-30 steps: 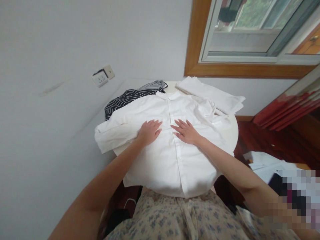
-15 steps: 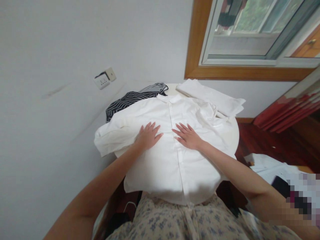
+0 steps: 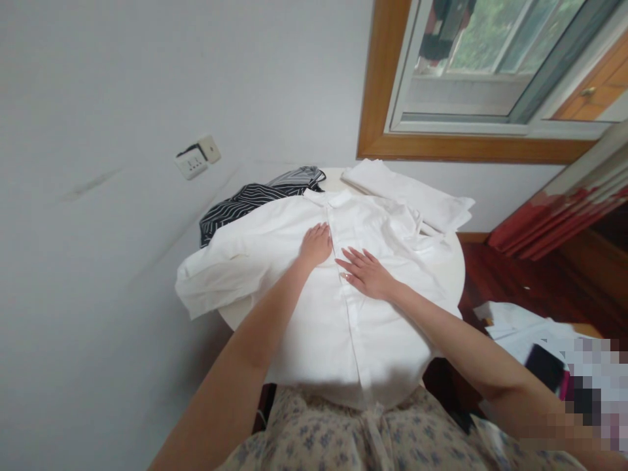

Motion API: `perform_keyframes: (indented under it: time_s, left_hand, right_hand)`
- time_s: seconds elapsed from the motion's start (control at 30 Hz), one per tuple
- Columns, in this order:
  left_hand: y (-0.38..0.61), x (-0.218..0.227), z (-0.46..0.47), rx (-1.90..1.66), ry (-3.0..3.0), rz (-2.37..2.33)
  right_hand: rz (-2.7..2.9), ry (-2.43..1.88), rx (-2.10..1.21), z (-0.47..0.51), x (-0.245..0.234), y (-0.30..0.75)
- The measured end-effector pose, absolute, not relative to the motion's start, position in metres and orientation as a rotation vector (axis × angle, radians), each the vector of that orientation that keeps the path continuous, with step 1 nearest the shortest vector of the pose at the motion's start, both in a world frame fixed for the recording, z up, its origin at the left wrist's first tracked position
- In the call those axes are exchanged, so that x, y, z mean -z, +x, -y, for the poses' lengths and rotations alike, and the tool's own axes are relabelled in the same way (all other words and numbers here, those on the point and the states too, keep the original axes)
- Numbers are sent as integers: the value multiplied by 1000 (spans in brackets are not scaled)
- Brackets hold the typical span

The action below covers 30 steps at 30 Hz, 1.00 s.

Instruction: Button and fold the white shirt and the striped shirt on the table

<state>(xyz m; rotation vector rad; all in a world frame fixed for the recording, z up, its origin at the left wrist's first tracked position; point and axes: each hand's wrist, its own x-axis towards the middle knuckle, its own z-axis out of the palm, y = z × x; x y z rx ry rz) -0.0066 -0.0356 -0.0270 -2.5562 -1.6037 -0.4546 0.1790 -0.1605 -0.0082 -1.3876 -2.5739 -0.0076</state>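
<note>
Centrally, a white shirt [image 3: 314, 314] lies spread, front placket up, over a round white table [image 3: 455, 269], one sleeve [image 3: 220, 281] overhanging its left edge. The left hand [image 3: 316, 245] rests flat on the shirt, fingers close together; the right hand [image 3: 369, 273] lies flat beside it, fingers spread. Behind, striped cloth [image 3: 245, 201] is partly hidden by the shirt, near folded white fabric [image 3: 407, 190]. Pixel blocks mask part of the pale items [image 3: 520, 327] at lower right.
</note>
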Motion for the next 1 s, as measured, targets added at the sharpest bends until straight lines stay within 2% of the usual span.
perform_keyframes:
  time_s: [0.17,0.27,0.4,0.6,0.73,1.0]
  left_hand:
    - [-15,29,26,445,-2640,1555]
    - [-17,31,24,463,-2643,1553]
    - [-19,33,22,487,-2658,1522]
    - [-21,31,23,585,-2664,1516]
    - [-18,27,34,655,-2577,1585]
    - [-10,19,60,494,-2532,1728]
  right_hand:
    - [2631,-1350,-120,130,-19,177]
    - [2596,-1378,-78,92,-27,172]
    - [2444,-1612,46,56,-10,161]
    - [2385,-1742,6,54,18,154]
    - [2392,-1745,-9,59,19,154]
    - [2432,-1812,-78,74,11,151]
